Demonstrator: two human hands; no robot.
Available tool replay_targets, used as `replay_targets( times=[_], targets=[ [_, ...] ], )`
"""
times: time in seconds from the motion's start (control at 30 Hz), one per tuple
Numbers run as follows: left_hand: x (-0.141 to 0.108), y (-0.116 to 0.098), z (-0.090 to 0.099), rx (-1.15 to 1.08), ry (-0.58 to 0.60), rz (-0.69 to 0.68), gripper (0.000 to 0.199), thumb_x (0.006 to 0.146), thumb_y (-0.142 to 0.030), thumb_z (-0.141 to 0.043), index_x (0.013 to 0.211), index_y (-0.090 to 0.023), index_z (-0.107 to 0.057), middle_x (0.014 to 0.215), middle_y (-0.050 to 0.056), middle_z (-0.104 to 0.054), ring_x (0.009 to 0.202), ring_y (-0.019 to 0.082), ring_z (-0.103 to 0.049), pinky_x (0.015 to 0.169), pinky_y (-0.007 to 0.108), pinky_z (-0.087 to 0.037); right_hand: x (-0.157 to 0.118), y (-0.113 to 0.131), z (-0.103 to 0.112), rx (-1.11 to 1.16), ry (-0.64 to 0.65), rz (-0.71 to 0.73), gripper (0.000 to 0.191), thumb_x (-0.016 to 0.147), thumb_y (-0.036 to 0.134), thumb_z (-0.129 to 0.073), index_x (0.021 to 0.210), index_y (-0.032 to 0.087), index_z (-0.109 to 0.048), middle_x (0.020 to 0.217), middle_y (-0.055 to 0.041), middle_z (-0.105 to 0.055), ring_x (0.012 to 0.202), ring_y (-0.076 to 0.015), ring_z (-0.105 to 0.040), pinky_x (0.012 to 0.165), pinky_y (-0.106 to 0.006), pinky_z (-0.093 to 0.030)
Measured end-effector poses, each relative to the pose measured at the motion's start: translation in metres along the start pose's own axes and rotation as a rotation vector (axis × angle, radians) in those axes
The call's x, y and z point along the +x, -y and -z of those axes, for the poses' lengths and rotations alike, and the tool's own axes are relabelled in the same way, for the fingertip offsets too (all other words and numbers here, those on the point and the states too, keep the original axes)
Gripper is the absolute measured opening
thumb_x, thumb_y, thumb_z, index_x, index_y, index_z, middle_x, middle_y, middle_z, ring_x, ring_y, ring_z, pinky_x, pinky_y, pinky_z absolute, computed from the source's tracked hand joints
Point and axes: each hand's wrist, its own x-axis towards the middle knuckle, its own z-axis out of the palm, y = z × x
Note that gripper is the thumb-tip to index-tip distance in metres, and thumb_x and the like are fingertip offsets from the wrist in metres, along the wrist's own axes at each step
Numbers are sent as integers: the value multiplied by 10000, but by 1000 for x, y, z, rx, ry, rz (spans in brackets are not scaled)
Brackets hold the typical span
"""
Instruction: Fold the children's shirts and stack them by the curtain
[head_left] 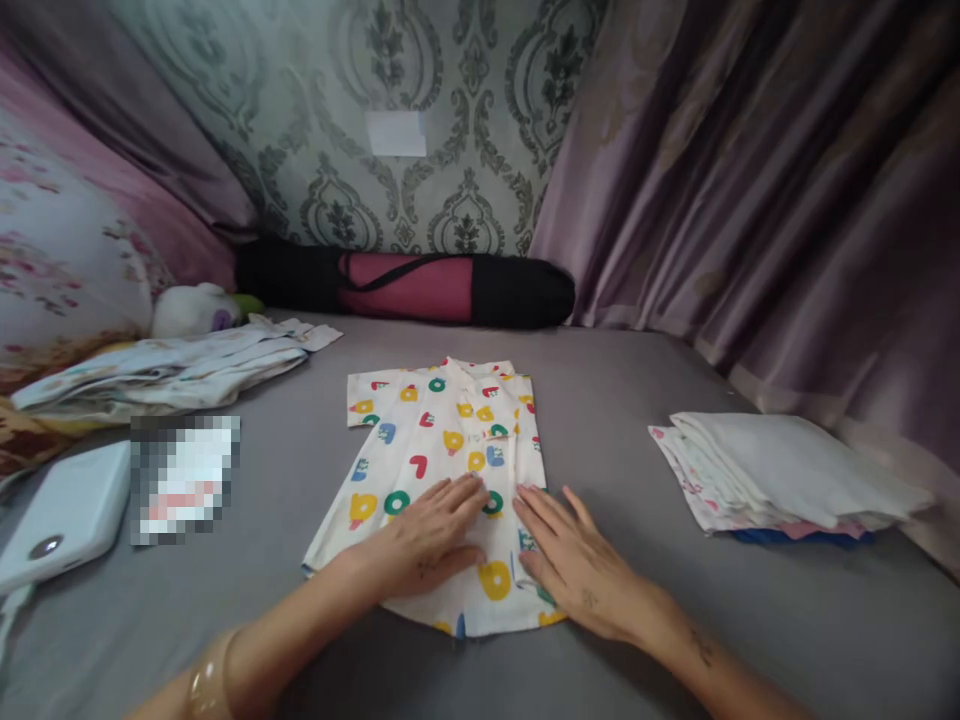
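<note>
A white short-sleeved shirt (pixel 435 470) with colourful letter prints lies spread on the grey sheet, collar away from me. Its right side is folded inward, while the sleeve on the left still sticks out. My left hand (pixel 431 530) rests flat on the lower middle of the shirt, fingers stretched out. On the folded right edge lies my right hand (pixel 574 560), palm down with fingers extended and the thumb apart. Both palms hide parts of the cloth beneath them. Neither hand grips anything.
Folded clothes (pixel 795 470) are stacked at the right. To the left are a white power bank (pixel 67 515) with a cable, a blurred-out packet (pixel 187 480) and a loose garment (pixel 180 365). A black and maroon roll bag (pixel 405 287) lies along the wall.
</note>
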Motion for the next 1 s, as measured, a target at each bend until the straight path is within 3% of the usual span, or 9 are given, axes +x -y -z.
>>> replay_targets(
  times=[0.13,0.23,0.37,0.5,0.67,0.87,1.0],
  targets=[
    [-17,-3,-7,19,-17,55,613,924,-478,-450,1487,-310,-275,1513,72,-337,1414,227,-275,1166,444,-223,43,-12,16,30,-74,-41,437,1012,317,-241,1314,192,-531,1388,-88,-527,1328,-178,-417,1150,-469,-229],
    [-20,-5,-12,37,-12,66,613,932,-507,-417,1492,-321,-249,1533,54,-286,1430,225,-228,1171,458,-207,93,-33,10,-18,-173,-132,503,999,339,-236,1410,106,-408,1491,-145,-379,1404,-218,-288,1156,-459,-199],
    [-22,-7,-17,81,22,48,627,945,-545,-347,1502,-279,-234,1561,53,-203,1454,231,-127,1185,472,-145,157,-57,-5,-72,-194,-215,572,990,359,-213,1459,40,-290,1548,-181,-228,1443,-266,-155,1159,-483,-133],
    [-24,-6,-21,157,31,16,664,946,-565,-331,1510,-236,-210,1568,80,-188,1453,267,-127,1180,500,-127,201,-68,-10,-156,-192,-323,627,986,441,-213,1485,63,-247,1572,-148,-168,1450,-275,-106,1161,-483,-78],
    [-27,-5,-23,223,52,-18,683,958,-551,-315,1524,-224,-119,1575,76,-169,1452,294,-113,1173,522,-126,223,-79,-19,-197,-136,-414,641,975,516,-151,1500,165,-256,1576,-81,-194,1444,-285,-127,1141,-535,-94],
    [-26,-11,-14,190,141,-18,707,960,-567,-263,1527,-186,-78,1577,109,-115,1452,314,-67,1162,564,-115,227,-84,-27,-162,-109,-451,659,959,553,-142,1508,201,-241,1584,-52,-168,1450,-275,-91,1138,-540,-73],
    [-27,-12,-13,168,136,-8,722,951,-590,-256,1525,-178,-105,1578,117,-100,1453,314,-64,1164,560,-120,226,-82,-23,-143,-106,-448,663,956,553,-137,1509,202,-242,1583,-50,-175,1451,-275,-82,1138,-547,-57]
  ],
)
